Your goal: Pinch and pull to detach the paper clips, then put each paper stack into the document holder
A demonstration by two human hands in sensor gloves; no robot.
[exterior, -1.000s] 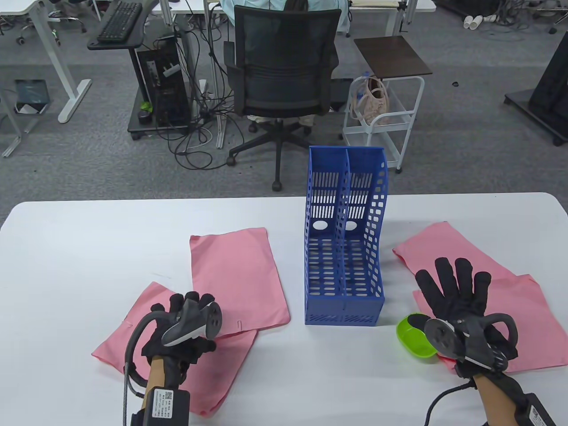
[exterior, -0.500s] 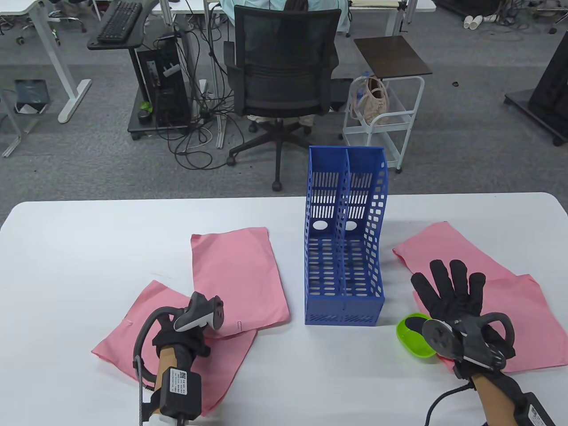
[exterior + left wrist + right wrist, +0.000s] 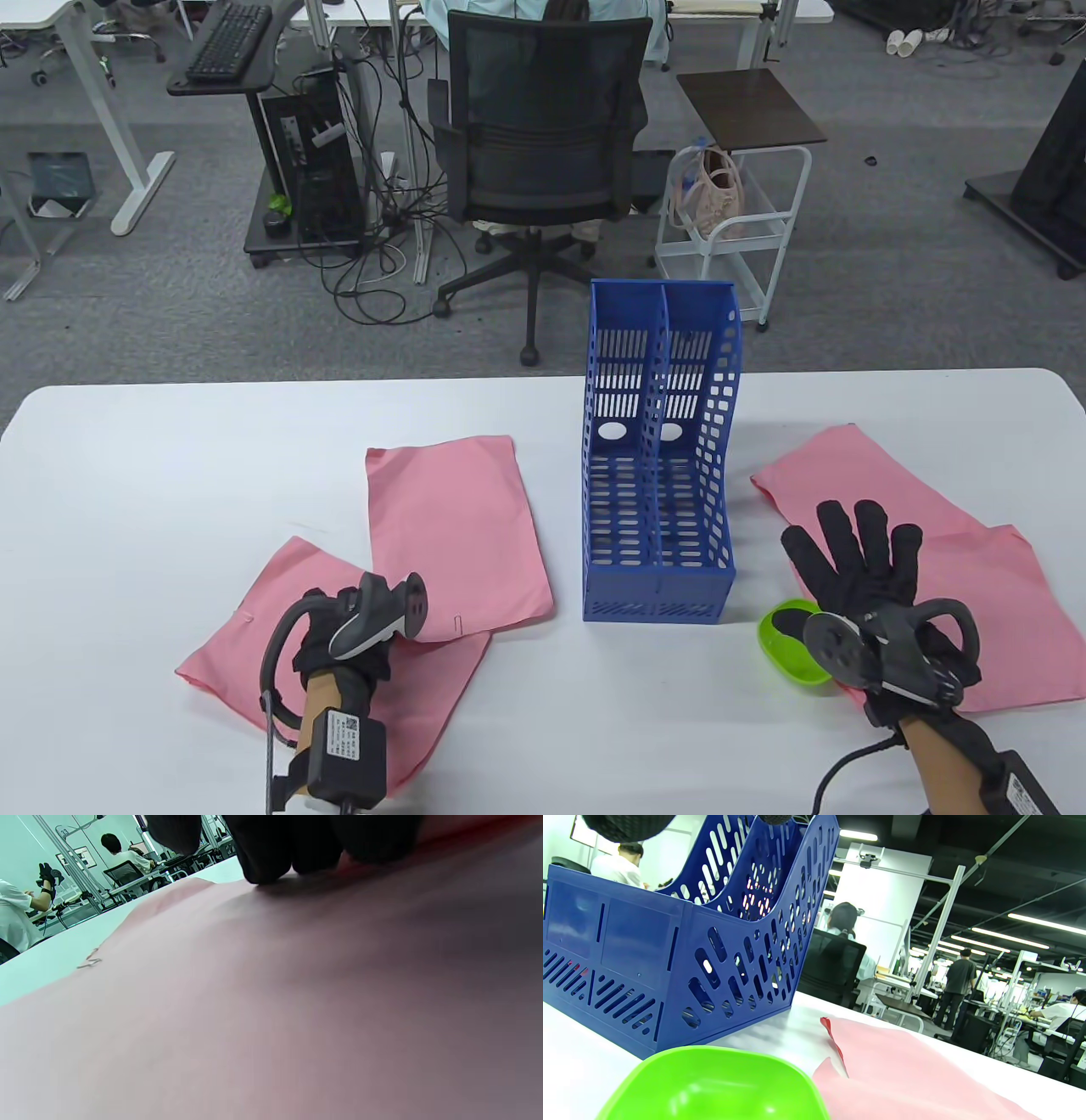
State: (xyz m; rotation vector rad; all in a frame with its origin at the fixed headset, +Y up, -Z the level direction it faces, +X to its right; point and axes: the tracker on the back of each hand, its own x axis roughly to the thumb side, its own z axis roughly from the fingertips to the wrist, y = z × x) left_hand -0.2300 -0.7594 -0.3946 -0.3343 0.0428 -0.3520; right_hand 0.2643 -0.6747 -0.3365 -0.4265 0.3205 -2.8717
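Two pink paper stacks overlap at the left: an upper one (image 3: 450, 526) with a paper clip (image 3: 458, 624) on its near edge, and a lower one (image 3: 254, 645) with a clip (image 3: 246, 617). My left hand (image 3: 356, 624) stands on its side at the upper stack's near-left corner, its fingers hidden under the tracker. In the left wrist view the fingertips (image 3: 263, 857) touch pink paper, with the thumb apart and a clip (image 3: 89, 961) further off. My right hand (image 3: 857, 552) lies flat and spread on the right stacks (image 3: 1010, 611). The blue document holder (image 3: 657, 475) stands empty.
A green bowl (image 3: 785, 658) sits between the holder and my right hand, partly under the thumb; it fills the near corner of the right wrist view (image 3: 712, 1086) beside the holder's wall (image 3: 670, 955). An office chair (image 3: 543, 161) and a cart (image 3: 730, 229) stand beyond the table's far edge.
My left hand has rolled onto its side and drawn back a little, so its fingers no longer show from above. My right hand has slid slightly left and away, still flat.
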